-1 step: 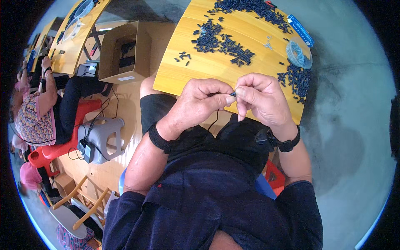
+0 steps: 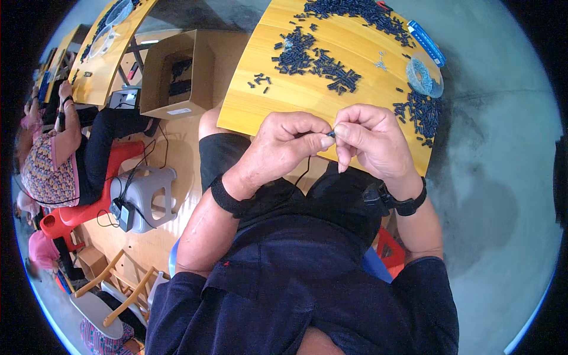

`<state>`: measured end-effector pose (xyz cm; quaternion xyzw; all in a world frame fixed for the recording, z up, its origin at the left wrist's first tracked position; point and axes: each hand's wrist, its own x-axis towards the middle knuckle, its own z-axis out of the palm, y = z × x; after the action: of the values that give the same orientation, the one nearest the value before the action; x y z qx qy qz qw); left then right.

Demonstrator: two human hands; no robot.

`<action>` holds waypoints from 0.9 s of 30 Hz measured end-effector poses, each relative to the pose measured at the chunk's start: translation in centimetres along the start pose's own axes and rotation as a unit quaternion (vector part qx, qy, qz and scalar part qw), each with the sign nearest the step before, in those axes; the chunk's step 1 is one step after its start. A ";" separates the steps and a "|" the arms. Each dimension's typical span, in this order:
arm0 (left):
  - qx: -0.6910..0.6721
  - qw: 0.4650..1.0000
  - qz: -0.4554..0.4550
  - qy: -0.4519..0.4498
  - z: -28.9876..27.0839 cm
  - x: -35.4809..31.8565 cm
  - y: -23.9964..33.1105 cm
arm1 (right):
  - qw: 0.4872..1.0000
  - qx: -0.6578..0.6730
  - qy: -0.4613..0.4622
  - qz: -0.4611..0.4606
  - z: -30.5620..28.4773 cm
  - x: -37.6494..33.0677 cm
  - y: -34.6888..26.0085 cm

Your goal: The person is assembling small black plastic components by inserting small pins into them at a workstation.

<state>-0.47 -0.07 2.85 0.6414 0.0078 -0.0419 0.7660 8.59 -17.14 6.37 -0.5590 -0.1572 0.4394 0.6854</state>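
Item, my left hand (image 2: 284, 145): fingers curled in, thumb and forefinger pressed together at the tip on a tiny dark plastic piece (image 2: 331, 134); black band on the wrist.
Item, my right hand (image 2: 373, 139): thumb and forefinger pinched on the same tiny piece from the other side, remaining fingers loosely bent; black watch on the wrist. The two hands meet fingertip to fingertip above the near edge of the table, over my lap.
Item, curved yellow wooden table (image 2: 307, 100): bears scattered heaps of small dark blue cylindrical parts (image 2: 313, 59), a further heap (image 2: 417, 112) just beyond my right hand, and a round clear plastic dish (image 2: 424, 74) near the far right edge.
Item, open brown cardboard box (image 2: 174, 74): on the floor to my left.
Item, grey plastic stool (image 2: 145, 195): beside a seated person on a red chair.
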 end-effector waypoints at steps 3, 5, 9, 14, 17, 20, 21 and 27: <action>-0.004 1.000 0.012 0.008 0.3 -0.1 -0.1 | 1.000 0.020 -0.007 0.001 -0.1 -0.1 0.0; 0.016 1.000 0.019 0.008 0.4 -0.2 0.0 | 1.000 0.007 -0.017 0.019 0.0 -0.2 -0.4; -0.006 1.000 -0.002 -0.002 0.7 -0.4 0.6 | 0.999 0.029 -0.031 0.032 -0.1 -0.5 -0.4; 0.016 0.998 0.043 0.035 1.3 -0.6 0.6 | 0.996 0.068 -0.001 0.064 0.5 -0.6 -0.6; -0.008 0.998 0.057 0.025 1.5 -0.2 1.5 | 0.990 0.108 -0.010 0.087 0.1 -0.5 -1.0; -0.048 0.995 0.087 -0.002 1.4 0.2 2.0 | 0.983 0.132 -0.047 0.121 -0.2 -0.4 -1.0; -0.048 0.995 0.088 -0.001 1.3 0.2 2.1 | 0.983 0.132 -0.047 0.121 -0.2 -0.4 -0.9; -0.049 0.996 0.076 -0.013 1.2 -0.2 1.8 | 0.959 0.185 -0.108 0.185 0.8 -1.0 -0.1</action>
<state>-0.62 -0.91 4.88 0.6015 -0.0488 0.0086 0.7973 7.51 -17.41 7.02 -0.3913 -0.0398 0.6378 0.6622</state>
